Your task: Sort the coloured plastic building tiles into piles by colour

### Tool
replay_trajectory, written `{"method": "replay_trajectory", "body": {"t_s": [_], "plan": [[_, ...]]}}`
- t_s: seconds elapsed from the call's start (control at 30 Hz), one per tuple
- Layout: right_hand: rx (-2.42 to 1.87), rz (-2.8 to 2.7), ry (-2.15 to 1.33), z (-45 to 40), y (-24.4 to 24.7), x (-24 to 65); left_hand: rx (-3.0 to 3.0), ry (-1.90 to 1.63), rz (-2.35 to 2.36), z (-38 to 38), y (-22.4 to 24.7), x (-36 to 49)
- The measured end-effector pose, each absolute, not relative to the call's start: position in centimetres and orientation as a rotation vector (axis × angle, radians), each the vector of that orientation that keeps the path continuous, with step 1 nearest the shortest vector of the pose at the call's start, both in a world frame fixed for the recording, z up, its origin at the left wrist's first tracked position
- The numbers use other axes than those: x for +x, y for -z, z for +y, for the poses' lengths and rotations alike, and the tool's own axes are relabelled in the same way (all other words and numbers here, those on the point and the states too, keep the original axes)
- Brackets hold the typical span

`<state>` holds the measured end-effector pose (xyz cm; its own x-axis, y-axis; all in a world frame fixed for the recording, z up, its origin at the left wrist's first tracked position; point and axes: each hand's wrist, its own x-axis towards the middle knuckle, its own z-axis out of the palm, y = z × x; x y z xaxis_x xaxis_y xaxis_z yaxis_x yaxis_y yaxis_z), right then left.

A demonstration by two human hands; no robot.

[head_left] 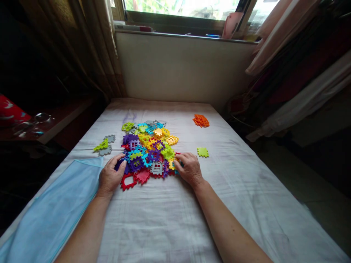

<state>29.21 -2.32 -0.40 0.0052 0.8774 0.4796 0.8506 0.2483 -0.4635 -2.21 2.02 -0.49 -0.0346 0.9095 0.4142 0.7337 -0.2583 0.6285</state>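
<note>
One heap of colourful tiles (153, 155) is lying on a pale sheet (153, 223) in the head view. The left hand (112, 173) is resting against purple tiles (127, 168) and the right hand (189, 168) is touching the opposite edge; I cannot tell whether either is gripping one. Orange tiles (201, 121) are sitting well apart.
</note>
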Motion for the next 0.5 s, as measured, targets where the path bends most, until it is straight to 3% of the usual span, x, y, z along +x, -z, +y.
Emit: {"method": "replay_trajectory", "body": {"t_s": [0.23, 0.5], "plan": [[-1.429, -1.929, -0.135, -2.8, 0.0, 26.6, 2.019, -1.158, 1.755, 2.0, 0.4, -2.1], [-1.613, -1.727, -0.132, -1.3, 1.5, 28.9, 2.026, -1.148, 1.763, 2.0, 0.3, -2.1]]}}
